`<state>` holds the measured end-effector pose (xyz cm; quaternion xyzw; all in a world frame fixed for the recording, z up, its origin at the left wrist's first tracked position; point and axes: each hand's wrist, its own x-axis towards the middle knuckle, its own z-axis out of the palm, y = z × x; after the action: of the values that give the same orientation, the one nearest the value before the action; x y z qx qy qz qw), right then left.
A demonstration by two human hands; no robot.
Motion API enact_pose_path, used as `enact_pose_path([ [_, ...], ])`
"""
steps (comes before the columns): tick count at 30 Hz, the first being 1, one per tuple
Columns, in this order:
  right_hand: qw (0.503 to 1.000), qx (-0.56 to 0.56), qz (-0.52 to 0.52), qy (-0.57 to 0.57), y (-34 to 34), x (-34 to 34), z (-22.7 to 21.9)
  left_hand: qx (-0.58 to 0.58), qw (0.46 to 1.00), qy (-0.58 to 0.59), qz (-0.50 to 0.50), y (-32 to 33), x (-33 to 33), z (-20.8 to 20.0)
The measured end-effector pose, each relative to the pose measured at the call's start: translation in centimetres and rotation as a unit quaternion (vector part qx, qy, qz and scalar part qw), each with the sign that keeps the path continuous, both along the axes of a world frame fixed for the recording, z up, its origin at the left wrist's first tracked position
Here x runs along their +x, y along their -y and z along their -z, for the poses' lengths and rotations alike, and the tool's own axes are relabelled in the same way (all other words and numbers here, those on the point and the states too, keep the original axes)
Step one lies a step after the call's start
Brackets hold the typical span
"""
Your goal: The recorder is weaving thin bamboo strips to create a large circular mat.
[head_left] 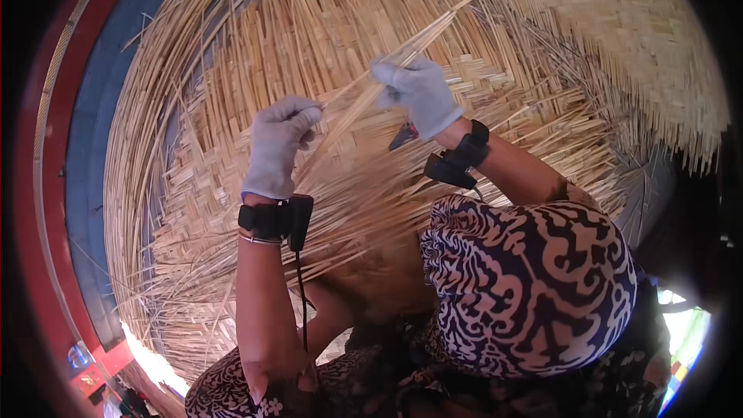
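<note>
Both my hands wear pale grey gloves. My right hand is closed around long, straw-coloured reed strips, which slant from the upper right down to the left, partly blurred. My left hand is pinched at the lower left end of a thin strip from that bundle; the fingertips partly hide the contact. Beneath both hands lies a partly woven reed mat, its weave crossing at the left and middle, with loose strip ends fanning out around it. Just below my right hand, a small dark and red object shows, its kind unclear.
Another woven mat with a fringed edge lies at the upper right. Long loose reeds curve along the left side, beside a blue band and a red border. Patterned cloth covers the lower right near my arm.
</note>
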<state>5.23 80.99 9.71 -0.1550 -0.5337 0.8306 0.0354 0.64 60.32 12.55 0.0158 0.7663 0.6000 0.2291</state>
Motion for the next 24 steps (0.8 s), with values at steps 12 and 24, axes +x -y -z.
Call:
enact_pose_path([
  [12, 0.998, -0.003, 0.041, 0.049, -2.1, -1.7, 4.4, -0.015, 0.993, 0.089, 0.080, -2.0, -1.5, 4.8],
  [24, 0.990, -0.074, 0.055, 0.102, -1.5, -2.5, 6.6, -0.187, 0.960, -0.161, 0.133, -4.2, -2.6, 5.8],
])
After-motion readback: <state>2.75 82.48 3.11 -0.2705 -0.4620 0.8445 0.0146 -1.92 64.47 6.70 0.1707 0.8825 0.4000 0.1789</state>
